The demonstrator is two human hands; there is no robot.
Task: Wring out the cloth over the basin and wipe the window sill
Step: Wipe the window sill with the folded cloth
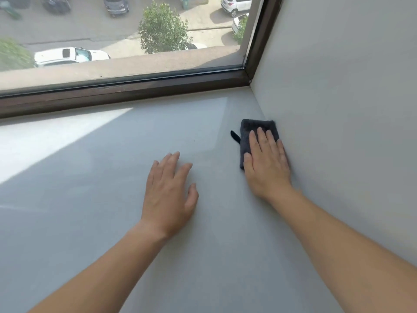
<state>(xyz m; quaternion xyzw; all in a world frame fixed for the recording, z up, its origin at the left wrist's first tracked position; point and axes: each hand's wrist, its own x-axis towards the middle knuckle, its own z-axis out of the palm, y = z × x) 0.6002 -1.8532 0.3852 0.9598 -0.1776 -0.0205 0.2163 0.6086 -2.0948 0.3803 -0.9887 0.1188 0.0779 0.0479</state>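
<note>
Two bare hands lie flat on the pale window sill [90,177], both with fingers straight and relaxed, neither curled round anything. The right hand [266,161] presses palm-down on a dark grey folded cloth [250,129], its fingers close together and pointing toward the window. The cloth sits on the sill in the right-hand part, its right edge up against the white side wall [338,109]. Its far end and left edge show past the fingers, and a small black loop [235,136] sticks out from its left side. The little finger of this hand runs just beside the wall.

The left hand [169,190] rests on the bare sill, apart from the cloth, fingers slightly spread and thumb held out to the right. It touches only the sill.

Both forearms reach forward from the lower edge of the view, bare to the elbow, the right one running along the wall. A dark brown window frame [124,91] borders the far edge of the sill. A patch of sunlight [45,141] falls across the sill's left side. Through the glass a white car [70,55] and a small tree [162,28] show below.
</note>
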